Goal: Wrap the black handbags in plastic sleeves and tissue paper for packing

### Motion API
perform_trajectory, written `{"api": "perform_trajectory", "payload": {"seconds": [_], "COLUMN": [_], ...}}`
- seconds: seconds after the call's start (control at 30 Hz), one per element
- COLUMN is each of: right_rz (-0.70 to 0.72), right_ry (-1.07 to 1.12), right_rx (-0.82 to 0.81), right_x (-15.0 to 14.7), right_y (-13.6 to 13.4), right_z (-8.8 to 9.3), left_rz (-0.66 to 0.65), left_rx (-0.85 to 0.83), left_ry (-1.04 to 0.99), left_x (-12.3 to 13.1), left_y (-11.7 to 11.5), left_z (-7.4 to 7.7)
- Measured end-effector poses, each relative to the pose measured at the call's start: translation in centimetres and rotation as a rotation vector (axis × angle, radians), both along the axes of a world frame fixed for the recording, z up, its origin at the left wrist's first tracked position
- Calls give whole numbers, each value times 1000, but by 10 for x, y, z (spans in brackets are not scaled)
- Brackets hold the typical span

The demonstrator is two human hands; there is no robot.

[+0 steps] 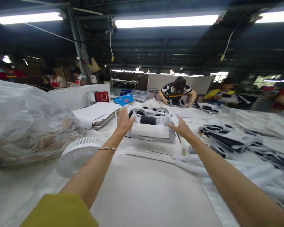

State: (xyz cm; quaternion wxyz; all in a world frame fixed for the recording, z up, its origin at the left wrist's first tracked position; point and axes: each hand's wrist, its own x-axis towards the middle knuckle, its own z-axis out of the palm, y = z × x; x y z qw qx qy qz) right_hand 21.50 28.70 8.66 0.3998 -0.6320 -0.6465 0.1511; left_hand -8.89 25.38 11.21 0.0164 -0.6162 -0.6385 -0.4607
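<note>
Left hand (125, 120): half-curled, 9 o'clock of black-and-white plastic-wrapped bundle (148, 121)
Right hand (181, 127): loosely spread, 3 o'clock
Grips: can't make out
Risk: uneven squeeze, bundle slips

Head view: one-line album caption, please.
Left hand and right hand flank a black-and-white bundle on a cluttered white worktable, white sheets stacked at left.

Wears a short, plain olive-yellow sleeve (59, 211) on the left arm (94, 176), ending well above the wrist. Has a slim, pale, shiny bangle (103, 148) there, open on top, with small rounded ends. Shows bare left hand (124, 121), right hand (182, 127) and right forearm (217, 160).
</note>
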Motion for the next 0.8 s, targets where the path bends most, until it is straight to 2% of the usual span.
{"api": "perform_trajectory", "payload": {"seconds": [0.07, 0.1, 0.2, 0.23, 0.3, 0.4, 0.5, 0.63, 0.8], "right_rz": [-28, 10, 238, 336, 507, 655, 678, 663, 643], "right_ry": [-264, -357, -576, -649, -749, -777, -729, -662, -609], "right_rx": [126, 193, 353, 377, 363, 240, 107, 29, -21], "right_x": [-14, -22, -39, -42, -42, -31, -21, -17, -20], "right_y": [6, 3, -29, -45, -78, -125, -155, -162, -163], "right_z": [-15, -26, -71, -87, -114, -142, -156, -157, -146], "left_rz": [2, -25, -132, -155, -181, -181, -181, -169, -210], "left_rx": [-88, -138, -185, -168, -116, -60, -33, -34, -65], "left_ry": [159, 258, 552, 616, 696, 740, 745, 714, 671], "left_x": [13, 20, 38, 42, 48, 51, 52, 56, 60], "left_y": [2, -3, -21, -25, -26, -16, -2, 16, 37], "left_z": [-42, -67, -134, -150, -170, -180, -185, -189, -185]}}
